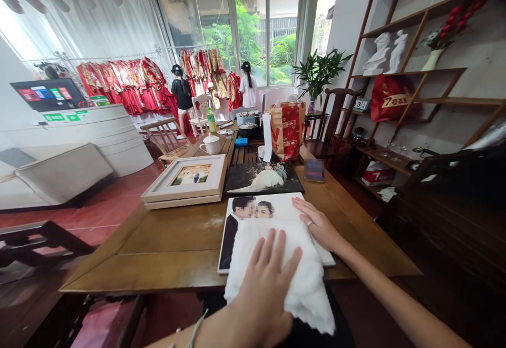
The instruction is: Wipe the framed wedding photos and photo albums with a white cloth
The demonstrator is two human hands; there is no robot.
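A wedding photo panel [226, 237] lies flat near the table's front edge, showing a couple. A white cloth [312, 284] covers its lower middle and hangs over the table edge toward me. My left hand [269, 274] lies on the cloth with its fingers spread, pressing it against the panel. On the panel's right side rests my right hand [318, 224], fingers stretched out flat and a ring on one of them. Just beyond is a dark photo panel [237, 175] with a figure in a white gown. To its left sit stacked white picture frames [184, 192].
The wooden table [166, 242] also carries a white lidded cup [210, 143], a green bottle [211, 121], a red-and-tan paper bag [288, 132] and a small dark-screened device [314, 171]. Two people [182, 95] stand by racks of red garments. A wooden chair [332, 118] stands right.
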